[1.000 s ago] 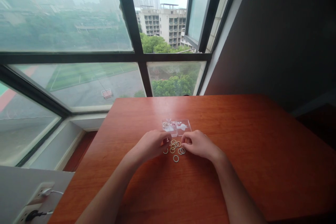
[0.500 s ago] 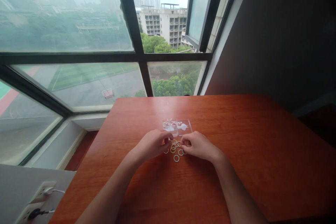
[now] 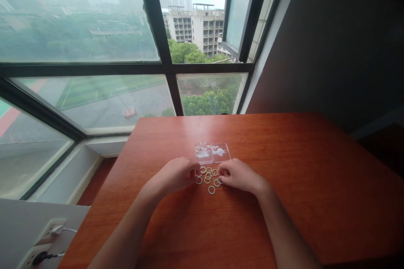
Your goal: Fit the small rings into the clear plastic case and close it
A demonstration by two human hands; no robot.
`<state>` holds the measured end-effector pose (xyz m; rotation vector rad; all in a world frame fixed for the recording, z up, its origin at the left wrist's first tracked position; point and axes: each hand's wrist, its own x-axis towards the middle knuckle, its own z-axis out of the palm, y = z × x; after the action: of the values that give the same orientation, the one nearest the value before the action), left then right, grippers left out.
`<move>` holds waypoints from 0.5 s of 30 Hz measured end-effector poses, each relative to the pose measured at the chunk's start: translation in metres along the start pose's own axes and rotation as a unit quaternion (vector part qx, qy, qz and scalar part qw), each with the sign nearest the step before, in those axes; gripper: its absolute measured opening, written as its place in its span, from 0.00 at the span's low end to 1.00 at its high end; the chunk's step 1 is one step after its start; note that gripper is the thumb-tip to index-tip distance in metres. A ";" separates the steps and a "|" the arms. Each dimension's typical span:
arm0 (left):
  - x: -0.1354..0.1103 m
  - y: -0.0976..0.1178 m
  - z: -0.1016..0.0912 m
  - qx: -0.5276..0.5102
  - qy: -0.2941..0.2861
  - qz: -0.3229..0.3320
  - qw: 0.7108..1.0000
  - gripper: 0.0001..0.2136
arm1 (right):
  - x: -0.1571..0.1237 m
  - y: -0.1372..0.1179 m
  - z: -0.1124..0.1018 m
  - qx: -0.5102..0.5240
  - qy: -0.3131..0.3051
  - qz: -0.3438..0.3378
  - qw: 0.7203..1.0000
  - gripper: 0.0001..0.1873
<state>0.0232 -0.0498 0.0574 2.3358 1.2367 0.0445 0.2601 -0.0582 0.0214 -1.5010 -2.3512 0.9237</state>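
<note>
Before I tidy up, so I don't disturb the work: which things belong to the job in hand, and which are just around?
Seemingly in the job:
rings, loose on the table
clear box, open, beyond them
left hand and right hand, both at the rings

Just around:
window
white plug
black plug

The table (image 3: 240,227) is reddish-brown with streaky wood grain. Rings (image 3: 207,177) range from pale yellow to greenish white. The case (image 3: 225,158) is clear, bearing a white figure (image 3: 220,151). The window frame (image 3: 126,69) is near-black.
</note>
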 end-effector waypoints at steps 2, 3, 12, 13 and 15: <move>0.000 0.002 0.001 0.008 -0.010 0.007 1.000 0.04 | 0.001 0.000 0.000 0.010 0.013 0.001 1.000 0.07; 0.000 0.003 0.001 0.012 -0.016 0.014 1.000 0.05 | 0.001 0.000 0.000 0.016 0.024 0.001 1.000 0.07; 0.002 0.019 0.010 0.119 -0.027 0.014 0.992 0.07 | 0.005 0.004 0.003 0.049 0.097 -0.011 0.994 0.05; 0.002 0.020 0.010 0.126 -0.028 0.016 0.992 0.07 | 0.006 0.004 0.004 0.050 0.096 -0.013 0.994 0.05; 0.002 0.020 0.009 0.128 -0.030 0.011 0.991 0.07 | 0.006 0.005 0.004 0.049 0.096 -0.018 0.994 0.06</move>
<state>0.0423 -0.0615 0.0579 2.5479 1.2491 -0.1866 0.2592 -0.0532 0.0142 -1.4374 -2.1580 0.8327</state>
